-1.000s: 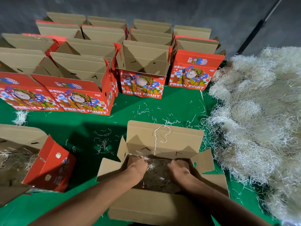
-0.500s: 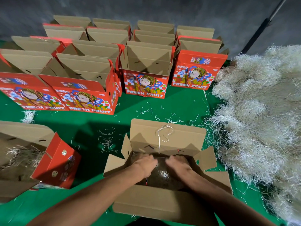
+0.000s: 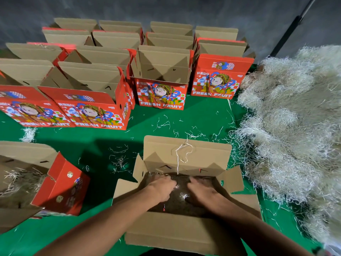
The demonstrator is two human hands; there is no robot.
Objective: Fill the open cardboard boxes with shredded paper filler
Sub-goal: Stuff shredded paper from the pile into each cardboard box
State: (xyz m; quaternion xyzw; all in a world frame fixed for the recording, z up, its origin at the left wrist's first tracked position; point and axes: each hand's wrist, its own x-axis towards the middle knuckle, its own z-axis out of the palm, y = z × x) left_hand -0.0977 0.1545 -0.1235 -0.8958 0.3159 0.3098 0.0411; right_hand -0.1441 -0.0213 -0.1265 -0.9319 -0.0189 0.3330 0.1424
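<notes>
An open cardboard box (image 3: pixel 186 156) stands right in front of me on the green floor, its flaps spread. Both hands are down inside it. My left hand (image 3: pixel 160 187) and my right hand (image 3: pixel 201 193) lie palm-down on the shredded paper filler (image 3: pixel 181 197) in the shadowed bottom, close together. A few white strands hang on the box's back flap. A big heap of pale shredded paper (image 3: pixel 291 130) lies to the right. Another open red box (image 3: pixel 59 183) at the left holds some filler.
Several open red "FRESH FRUIT" boxes (image 3: pixel 162 80) stand in rows at the back and left. Loose shreds are scattered over the green cloth (image 3: pixel 166 122). A dark pole (image 3: pixel 291 24) leans at the upper right against a grey backdrop.
My hands have drawn a little closer together inside the box and sunk lower onto the filler. The view has shifted slightly right and down.
</notes>
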